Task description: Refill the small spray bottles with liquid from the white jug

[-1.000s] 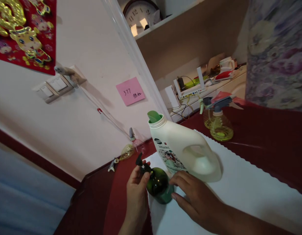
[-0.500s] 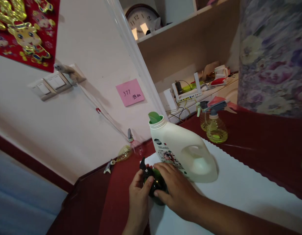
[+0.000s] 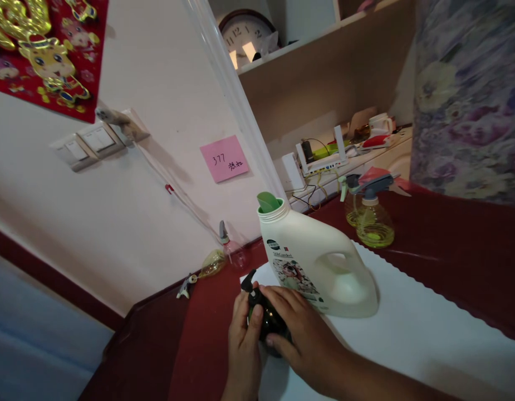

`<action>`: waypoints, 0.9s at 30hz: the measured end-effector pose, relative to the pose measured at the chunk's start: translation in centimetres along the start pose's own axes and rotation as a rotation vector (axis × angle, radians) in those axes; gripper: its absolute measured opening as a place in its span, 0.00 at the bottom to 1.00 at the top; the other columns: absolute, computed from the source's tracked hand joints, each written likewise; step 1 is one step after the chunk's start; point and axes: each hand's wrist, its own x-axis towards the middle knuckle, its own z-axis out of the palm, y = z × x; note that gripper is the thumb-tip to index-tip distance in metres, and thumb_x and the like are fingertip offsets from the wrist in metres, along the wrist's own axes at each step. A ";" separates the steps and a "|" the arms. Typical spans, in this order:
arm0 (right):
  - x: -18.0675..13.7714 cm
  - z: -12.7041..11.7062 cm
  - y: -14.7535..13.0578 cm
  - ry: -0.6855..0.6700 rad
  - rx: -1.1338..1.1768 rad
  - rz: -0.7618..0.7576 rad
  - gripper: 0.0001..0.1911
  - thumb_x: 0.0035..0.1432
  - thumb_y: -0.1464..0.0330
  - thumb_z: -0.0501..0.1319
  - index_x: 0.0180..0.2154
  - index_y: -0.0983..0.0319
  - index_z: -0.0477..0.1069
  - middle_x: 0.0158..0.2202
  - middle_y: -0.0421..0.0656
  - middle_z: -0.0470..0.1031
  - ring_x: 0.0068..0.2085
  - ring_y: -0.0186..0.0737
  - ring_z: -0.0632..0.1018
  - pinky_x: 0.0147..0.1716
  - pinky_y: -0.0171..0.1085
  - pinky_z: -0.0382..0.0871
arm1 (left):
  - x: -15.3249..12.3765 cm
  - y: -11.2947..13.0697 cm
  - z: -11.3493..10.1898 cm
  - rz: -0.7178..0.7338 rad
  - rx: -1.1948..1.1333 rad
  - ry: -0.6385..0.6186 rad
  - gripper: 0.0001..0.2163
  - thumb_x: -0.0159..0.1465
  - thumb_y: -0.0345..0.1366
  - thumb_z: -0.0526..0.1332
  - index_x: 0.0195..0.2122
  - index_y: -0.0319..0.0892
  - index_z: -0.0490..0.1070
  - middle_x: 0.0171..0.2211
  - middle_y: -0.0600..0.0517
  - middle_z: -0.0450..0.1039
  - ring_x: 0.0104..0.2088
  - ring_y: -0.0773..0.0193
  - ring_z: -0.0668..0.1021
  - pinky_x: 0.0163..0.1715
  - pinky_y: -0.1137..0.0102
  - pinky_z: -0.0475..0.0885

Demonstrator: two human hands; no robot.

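Observation:
A small dark green spray bottle [image 3: 267, 322] with a black trigger head stands on the white mat [image 3: 407, 340]. My left hand [image 3: 244, 340] wraps its left side, thumb against the glass. My right hand [image 3: 301, 331] is closed over its top and right side, hiding most of the bottle. Just behind stands a large white detergent jug [image 3: 319, 264] with an open neck, a green spout and a moulded handle.
The dark red table [image 3: 449, 234] carries two yellowish spray bottles [image 3: 372, 220] at the back and another clear one [image 3: 230, 250] by the wall. On the wall are switches, a pink note [image 3: 224, 159] and a cable. Shelves hold a router and clock. Floral cloth hangs right.
My right hand has slid from beside the green bottle onto its top and side, covering it. The left hand has kept its hold. The view shifted slightly.

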 end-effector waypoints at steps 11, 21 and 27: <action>0.0 0.1 0.2 0.010 -0.026 0.010 0.40 0.54 0.75 0.62 0.67 0.56 0.56 0.66 0.46 0.64 0.65 0.47 0.64 0.66 0.51 0.56 | 0.9 0.9 0.4 -0.036 -0.133 0.039 0.21 0.51 0.44 0.74 0.43 0.42 0.72 0.40 0.49 0.77 0.42 0.57 0.78 0.43 0.67 0.73; 0.0 0.2 0.3 0.018 -0.081 -0.006 0.38 0.54 0.74 0.62 0.66 0.62 0.58 0.65 0.48 0.65 0.64 0.49 0.64 0.65 0.52 0.58 | 0.4 0.4 0.1 0.001 -0.042 -0.024 0.21 0.58 0.52 0.67 0.45 0.42 0.78 0.45 0.46 0.78 0.48 0.53 0.78 0.48 0.65 0.72; 0.1 0.1 0.3 0.003 -0.115 0.000 0.36 0.53 0.73 0.62 0.65 0.64 0.60 0.65 0.51 0.65 0.64 0.51 0.65 0.65 0.53 0.59 | 0.6 -0.4 -0.2 -0.061 -0.182 -0.034 0.22 0.59 0.49 0.67 0.51 0.44 0.74 0.50 0.46 0.76 0.53 0.53 0.76 0.53 0.64 0.70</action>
